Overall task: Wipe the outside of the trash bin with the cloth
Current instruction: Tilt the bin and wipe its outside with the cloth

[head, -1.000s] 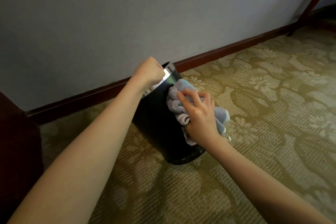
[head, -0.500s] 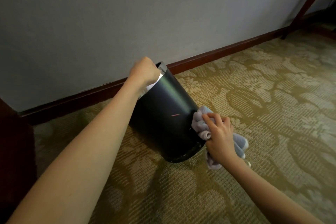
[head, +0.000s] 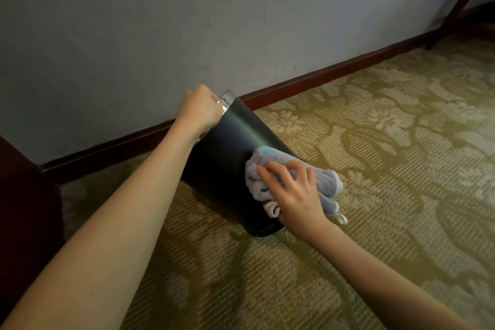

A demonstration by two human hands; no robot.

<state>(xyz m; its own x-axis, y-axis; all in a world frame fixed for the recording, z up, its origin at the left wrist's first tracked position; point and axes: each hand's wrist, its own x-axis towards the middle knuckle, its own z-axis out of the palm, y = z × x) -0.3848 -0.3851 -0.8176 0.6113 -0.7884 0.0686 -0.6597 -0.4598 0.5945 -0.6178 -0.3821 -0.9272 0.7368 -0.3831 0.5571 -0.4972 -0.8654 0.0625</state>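
Your trash bin (head: 227, 158) is the landmark here: a dark, glossy bin tilted on the patterned carpet (head: 375, 169), its open top leaning toward the grey wall (head: 187, 21) and its base resting on the floor nearer to you. The shiny metal rim (head: 227, 99) at the top catches the light.

Your left hand (head: 199, 108) is at the bin's upper edge, fingers curled over the rim in a closed grip that holds the bin at its tilt. Your left forearm runs along the bin's left side and hides part of it.

Your right hand (head: 293, 190) is lower down, on the right flank of the bin close to its base. Its fingers are spread and lie flat on the cloth (head: 267, 166), a bunched pale grey-lilac towel, pressing it against the bin's outer wall. The cloth sits between your palm and the bin; part of it spills past the bin's right side over the carpet, with a small loop (head: 341, 218) hanging at its lower end.

Behind the bin's top, a dark red-brown baseboard (head: 334, 75) runs along the foot of the wall.
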